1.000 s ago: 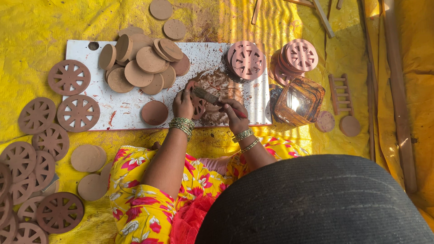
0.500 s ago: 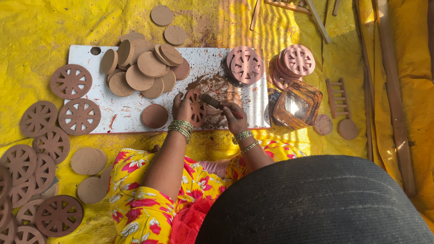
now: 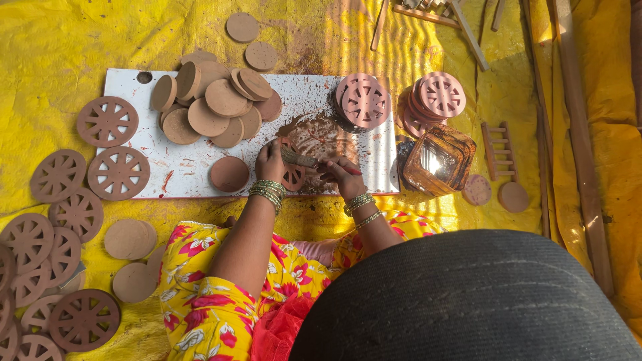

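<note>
Over the white board (image 3: 200,175), your left hand (image 3: 269,160) is gripping a clay wheel (image 3: 292,175) while your right hand (image 3: 342,175) is clasping a brush (image 3: 299,158).

Brown clay discs (image 3: 221,107) on a white board (image 3: 187,170), yellow sheet (image 3: 60,47) beneath (dress (image 3: 200,301) yellow, red-flowered).

White board (image 3: 194,175): smooth, slightly glossy, smeared with reddish-brown paint. On it, plain clay discs (image 3: 214,107): matt, dry, tan-brown. Spoked clay wheels (image 3: 107,122) at the board's left end: matt, darker reddish brown. Pink-coated wheels (image 3: 364,103) at its right end: matt, chalky. Brush (image 3: 297,159) in the right hand (image 3: 341,175): coarse bristles, wet. Glass jar (image 3: 438,160) right of the board: glossy, amber. Yellow tarp (image 3: 60,47) under the board: shiny, crinkled plastic. Bangles (image 3: 269,192): bright metal.
</note>
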`<state>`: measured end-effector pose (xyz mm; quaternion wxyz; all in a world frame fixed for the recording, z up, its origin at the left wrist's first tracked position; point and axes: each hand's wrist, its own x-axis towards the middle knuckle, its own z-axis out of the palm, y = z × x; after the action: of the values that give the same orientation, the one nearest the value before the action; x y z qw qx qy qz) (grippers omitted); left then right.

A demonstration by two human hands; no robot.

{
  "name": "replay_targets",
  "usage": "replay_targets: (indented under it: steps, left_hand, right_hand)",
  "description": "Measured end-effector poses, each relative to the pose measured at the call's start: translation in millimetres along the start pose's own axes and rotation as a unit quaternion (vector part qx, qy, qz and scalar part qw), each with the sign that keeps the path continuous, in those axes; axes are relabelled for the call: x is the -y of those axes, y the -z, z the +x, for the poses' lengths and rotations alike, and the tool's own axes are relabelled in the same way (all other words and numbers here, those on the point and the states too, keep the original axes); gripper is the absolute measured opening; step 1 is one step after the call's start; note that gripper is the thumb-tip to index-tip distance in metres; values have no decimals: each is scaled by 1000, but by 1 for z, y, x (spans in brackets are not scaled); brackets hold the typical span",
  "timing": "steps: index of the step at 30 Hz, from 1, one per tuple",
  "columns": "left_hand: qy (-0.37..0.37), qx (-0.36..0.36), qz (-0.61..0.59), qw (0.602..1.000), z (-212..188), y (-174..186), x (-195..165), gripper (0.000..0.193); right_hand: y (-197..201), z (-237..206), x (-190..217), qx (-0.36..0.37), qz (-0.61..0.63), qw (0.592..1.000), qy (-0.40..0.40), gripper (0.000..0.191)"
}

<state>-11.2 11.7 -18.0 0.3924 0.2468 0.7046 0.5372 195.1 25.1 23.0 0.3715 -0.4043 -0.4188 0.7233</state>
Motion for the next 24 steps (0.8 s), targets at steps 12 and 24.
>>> replay_targets:
  steps: [12, 24]
  left_hand:
    - [-25, 2, 66, 998, -1, -4, 1, 43]
    - [-101, -33, 31, 994, -5, -3, -4, 36]
  right_hand:
    - [7, 3, 2, -44, 73, 995, -52, 20]
    - [12, 6, 0, -119, -9, 993, -21, 24]
